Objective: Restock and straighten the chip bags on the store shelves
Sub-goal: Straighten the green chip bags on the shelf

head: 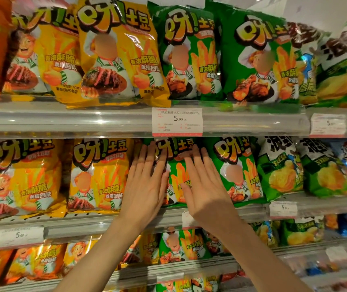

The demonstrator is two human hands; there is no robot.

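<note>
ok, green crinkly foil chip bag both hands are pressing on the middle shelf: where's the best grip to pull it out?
Probably the two side edges of the green crinkly foil chip bag, from the front. It stands upright facing out, its top tucked under the clear plastic shelf rail, and its puffy face gives nothing to pinch. The left hand and right hand lie flat on it, fingers straight.

bags packed edge to edge along middle shelf [109, 223], upper shelf rail [63, 121] low overhead, aisle side open

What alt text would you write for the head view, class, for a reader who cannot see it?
Both hands, left and right, press flat with straight fingers on a green chip bag on the middle shelf. Yellow bags stand to its left, more green bags to its right.
</note>
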